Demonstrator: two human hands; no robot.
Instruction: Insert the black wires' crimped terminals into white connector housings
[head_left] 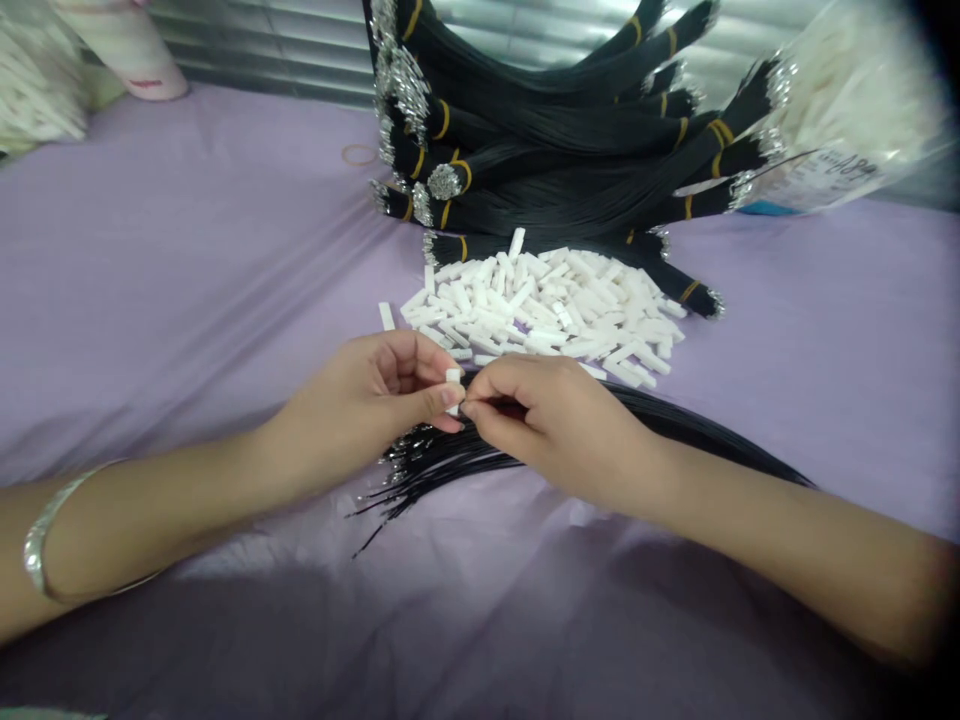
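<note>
Between thumb and fingers, my left hand (375,395) pinches a small white connector housing (453,378), held upright. My right hand (555,420) is closed in a pinch right beside it, fingertips at the housing's side. What those fingertips grip is mostly hidden; a thin dark wire end seems to show there. Under both hands lies a loose bundle of black wires (450,465) with metal terminals at the left end. Just beyond the hands spreads a pile of white connector housings (555,300).
Tied bundles of black wires (570,150) with yellow bands are stacked at the back. A clear plastic bag (847,130) stands back right, another bag (37,80) back left beside a pink and white cup (139,50). A rubber band (359,154) lies on the purple cloth (187,250).
</note>
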